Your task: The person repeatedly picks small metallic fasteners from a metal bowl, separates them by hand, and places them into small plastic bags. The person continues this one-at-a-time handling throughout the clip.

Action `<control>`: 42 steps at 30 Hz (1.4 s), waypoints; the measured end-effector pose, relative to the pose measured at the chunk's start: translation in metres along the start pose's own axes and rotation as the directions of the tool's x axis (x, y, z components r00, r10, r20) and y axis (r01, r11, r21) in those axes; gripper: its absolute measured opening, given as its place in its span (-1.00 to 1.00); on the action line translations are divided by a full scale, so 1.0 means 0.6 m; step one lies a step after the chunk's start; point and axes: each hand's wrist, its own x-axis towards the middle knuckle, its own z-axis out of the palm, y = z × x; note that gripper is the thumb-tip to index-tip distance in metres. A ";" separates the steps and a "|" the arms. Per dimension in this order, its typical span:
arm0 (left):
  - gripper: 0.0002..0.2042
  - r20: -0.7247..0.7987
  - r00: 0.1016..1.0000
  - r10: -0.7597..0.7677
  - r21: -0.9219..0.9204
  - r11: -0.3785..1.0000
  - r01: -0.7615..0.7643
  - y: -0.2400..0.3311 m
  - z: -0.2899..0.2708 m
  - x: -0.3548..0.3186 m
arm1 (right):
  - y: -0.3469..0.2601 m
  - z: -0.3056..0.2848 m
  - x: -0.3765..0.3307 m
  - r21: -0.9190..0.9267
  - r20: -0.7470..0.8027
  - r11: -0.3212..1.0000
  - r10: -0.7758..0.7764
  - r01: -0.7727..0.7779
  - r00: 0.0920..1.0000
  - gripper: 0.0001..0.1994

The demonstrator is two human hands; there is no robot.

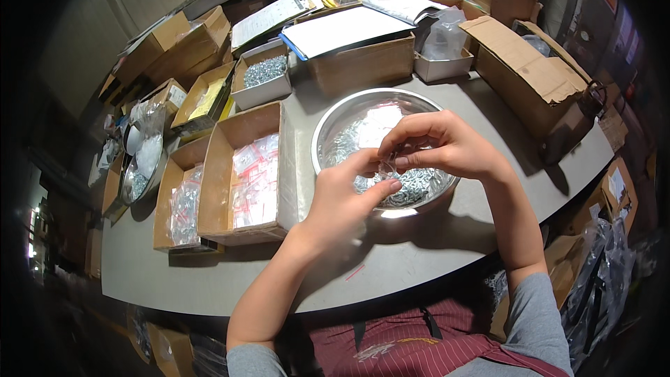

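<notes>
My left hand and my right hand meet above a round metal bowl. Pinched between their fingertips is a small clear plastic bag, mostly covered by the fingers; its contents are too small to tell. Below, the bowl holds many small shiny metal pieces that look like screws or similar hardware. A white slip or packet lies on them toward the far side.
Left of the bowl stand a cardboard box of small red-edged bags and another box of filled bags. Behind are a box of metal parts and papers on a carton. A long carton stands right. A red strip lies near the front edge.
</notes>
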 end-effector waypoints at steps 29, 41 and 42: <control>-0.59 -0.126 0.990 0.068 0.049 0.997 -0.062 -0.022 0.003 0.003 | 0.043 0.012 0.004 -0.357 -0.210 0.933 -0.115 0.033 0.971 -0.86; -0.72 0.009 0.992 -0.125 -0.370 0.921 0.120 -0.014 -0.020 0.006 | 0.026 0.017 0.005 -0.057 -0.190 0.994 0.076 -0.088 0.979 -0.84; -0.74 0.002 0.991 -0.134 -0.370 0.921 0.125 -0.010 -0.019 0.007 | 0.028 0.017 0.004 -0.040 -0.192 0.996 0.068 -0.077 0.979 -0.82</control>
